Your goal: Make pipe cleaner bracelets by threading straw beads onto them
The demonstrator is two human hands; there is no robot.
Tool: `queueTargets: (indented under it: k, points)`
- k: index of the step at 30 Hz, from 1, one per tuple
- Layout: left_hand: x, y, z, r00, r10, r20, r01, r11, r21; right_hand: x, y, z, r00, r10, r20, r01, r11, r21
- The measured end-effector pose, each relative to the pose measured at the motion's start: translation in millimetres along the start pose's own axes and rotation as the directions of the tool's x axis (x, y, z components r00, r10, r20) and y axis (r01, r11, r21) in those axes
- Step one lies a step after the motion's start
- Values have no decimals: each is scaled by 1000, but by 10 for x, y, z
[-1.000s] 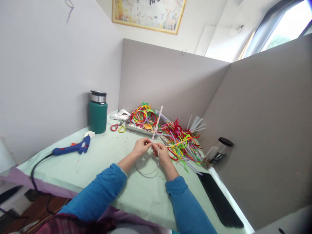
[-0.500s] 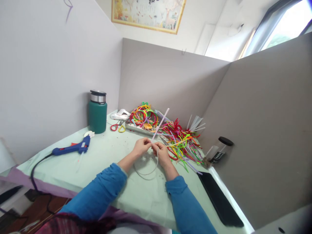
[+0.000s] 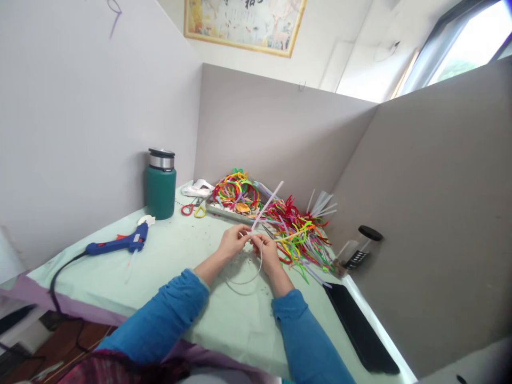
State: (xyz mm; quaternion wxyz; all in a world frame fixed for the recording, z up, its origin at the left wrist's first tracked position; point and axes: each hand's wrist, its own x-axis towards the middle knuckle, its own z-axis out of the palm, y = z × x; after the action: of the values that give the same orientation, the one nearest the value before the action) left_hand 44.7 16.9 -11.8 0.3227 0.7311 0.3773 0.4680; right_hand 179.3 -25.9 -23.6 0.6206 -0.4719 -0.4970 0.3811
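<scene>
Above the middle of the table, my left hand and my right hand meet at the fingertips. Both are pinched round a pale pink pipe cleaner, whose straight end sticks up and to the right. A thin whitish strand hangs from my right hand and curves in a loop over the table below the hands. Where the pieces meet is hidden by the fingers. Just right of my right hand lie red-handled scissors, partly under a heap of colourful pipe cleaners.
A tray holds coloured rings behind my hands. On the left are a green bottle and a blue glue gun with its cord. A black flat object lies at right, near a clear jar. Partition walls surround the table.
The upright end of the pink pipe cleaner has tilted further to the right. The hanging loop has shifted slightly. Both hands have stayed almost in place.
</scene>
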Motion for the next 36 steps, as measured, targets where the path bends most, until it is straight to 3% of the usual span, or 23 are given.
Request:
queueTargets:
  k: [4,9,19,27,36]
  points:
    - [-38,22,6,986,161,-31,-157,982,108,1,-10,-5,999,-32,-3,32,999,5]
    - [-70,5,15,969,246,-24,-238,955,176,1,-1,-3,998,-61,-5,61,998,5]
    - [-71,-10,21,967,254,-22,-245,949,200,2,-11,-1,998,-55,-2,55,998,-2]
    - [-75,-14,22,944,328,-19,-313,915,256,3,-3,-4,997,-77,-9,77,997,0]
    - [-68,-15,16,947,318,34,-314,901,298,9,7,-19,996,-87,-20,86,996,-39]
